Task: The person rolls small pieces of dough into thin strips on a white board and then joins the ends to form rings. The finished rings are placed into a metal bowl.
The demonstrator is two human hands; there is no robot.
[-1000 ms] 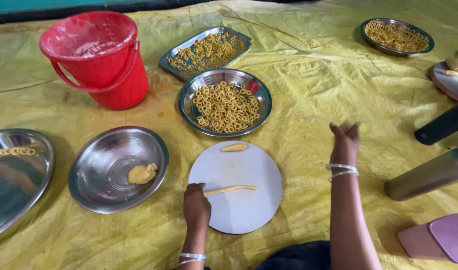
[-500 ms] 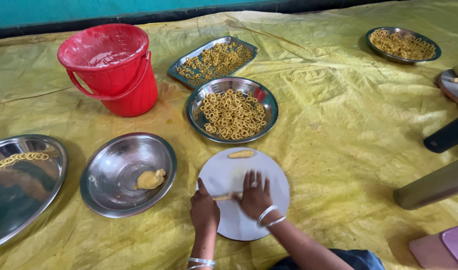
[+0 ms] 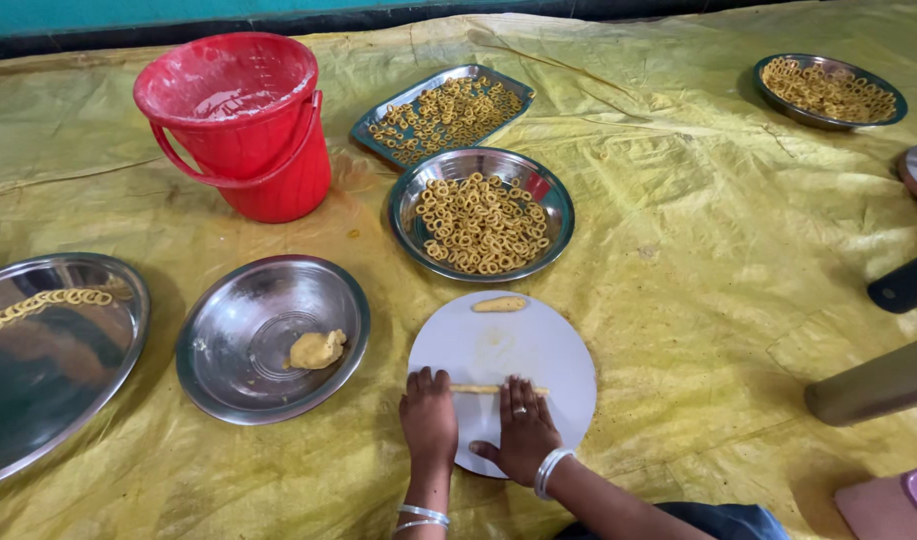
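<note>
A round white board (image 3: 538, 340) lies on the yellow sheet in front of me. Both hands rest flat on its near part, on a thin yellow dough rope (image 3: 498, 389). My left hand (image 3: 428, 415) covers the rope's left end; my right hand (image 3: 523, 430), with a ring and bangles, presses its middle. The fingers of both hands are stretched out. A short dough piece (image 3: 500, 304) lies at the board's far edge. To the left, a steel bowl (image 3: 228, 375) holds a lump of dough (image 3: 315, 349).
A steel plate (image 3: 553, 205) with several dough rings sits beyond the board, a rectangular tray (image 3: 373, 130) of rings behind it. Red bucket (image 3: 240, 125) at the back left, large steel plate (image 3: 38, 400) far left, another ring plate (image 3: 828, 90) far right.
My right hand came down from the raised position at the right onto the board and now lies flat on the dough rope beside the left hand. The view shifted slightly.
</note>
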